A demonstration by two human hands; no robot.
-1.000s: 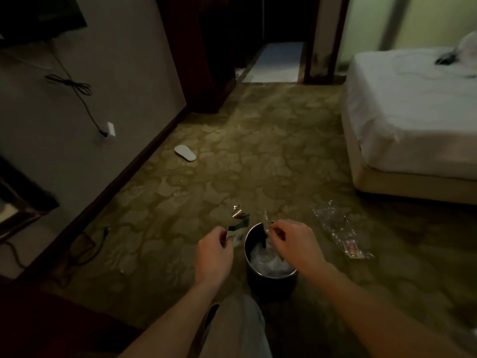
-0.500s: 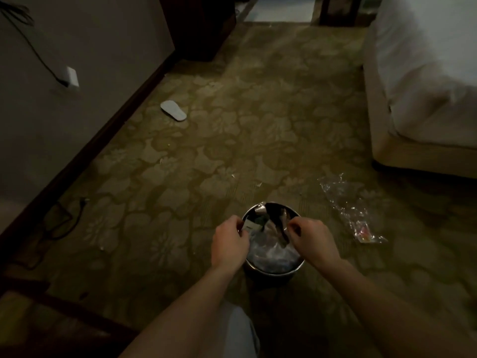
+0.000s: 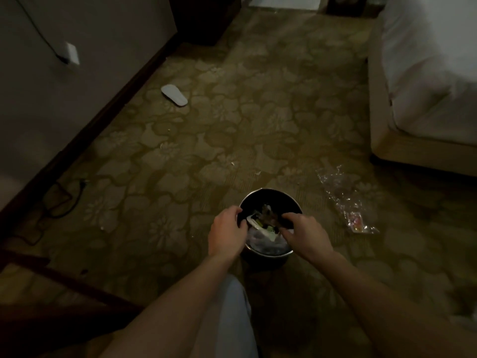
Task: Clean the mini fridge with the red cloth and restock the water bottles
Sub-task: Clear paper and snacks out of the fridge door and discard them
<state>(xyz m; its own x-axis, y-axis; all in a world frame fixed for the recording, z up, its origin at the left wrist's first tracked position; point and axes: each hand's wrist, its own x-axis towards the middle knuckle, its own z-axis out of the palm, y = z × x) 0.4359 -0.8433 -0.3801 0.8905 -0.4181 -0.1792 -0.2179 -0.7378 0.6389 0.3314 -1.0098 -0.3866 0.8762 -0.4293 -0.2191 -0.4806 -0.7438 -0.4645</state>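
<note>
No mini fridge, red cloth or water bottle is in view. A small round metal bin (image 3: 268, 195) stands on the patterned carpet just in front of my knee, holding crumpled white plastic and wrappers. My left hand (image 3: 227, 232) is at the bin's left rim, fingers curled on a white packet (image 3: 258, 224). My right hand (image 3: 308, 235) reaches in from the right and pinches a dark crumpled wrapper (image 3: 269, 215) inside the bin's mouth. Dim light blurs the fingertips.
A clear plastic wrapper (image 3: 346, 200) lies on the carpet to the bin's right. A white slipper (image 3: 174, 94) lies near the left wall's skirting. A bed (image 3: 426, 73) fills the right side. A black cable (image 3: 64, 200) and dark wooden furniture (image 3: 51, 280) are at the left.
Both hands have gone down from above the bin into its mouth, carrying the wrappers with them. My view has tilted down toward the floor.
</note>
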